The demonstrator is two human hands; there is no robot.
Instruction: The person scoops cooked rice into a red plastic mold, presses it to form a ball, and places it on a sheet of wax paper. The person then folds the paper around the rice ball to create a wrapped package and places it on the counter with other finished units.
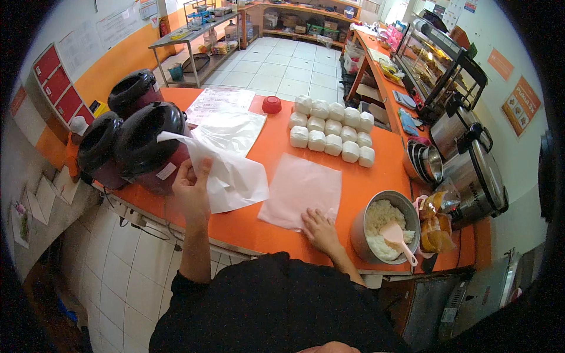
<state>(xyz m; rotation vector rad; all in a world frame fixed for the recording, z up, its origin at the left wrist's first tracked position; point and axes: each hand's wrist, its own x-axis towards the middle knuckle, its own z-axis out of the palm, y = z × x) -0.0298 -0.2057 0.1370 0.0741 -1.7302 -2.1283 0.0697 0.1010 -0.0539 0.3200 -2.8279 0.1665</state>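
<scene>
My left hand (pixel 193 185) pinches a sheet of white wrapping paper (pixel 234 181) between thumb and fingers, raised above the left part of the orange table. Flat in front of me lies a thin, pinkish translucent sheet (pixel 304 189). My right hand (pixel 318 227) rests on its near right corner, fingers spread. To the right of that hand stands a metal pot (pixel 359 240) of cooked white rice (pixel 384 216), with a pale pink rice paddle (pixel 394 234) lying in it. Behind the raised paper is a stack of white sheets (pixel 229 130).
Several white wrapped bundles (pixel 333 128) stand in rows at the far right, near a red bowl (pixel 271 105). Dark-lidded containers (pixel 150 137) crowd the left end. Nested metal bowls (pixel 423 163), large metal cookers (pixel 470 181) and bagged orange-brown food (pixel 435 225) line the right side.
</scene>
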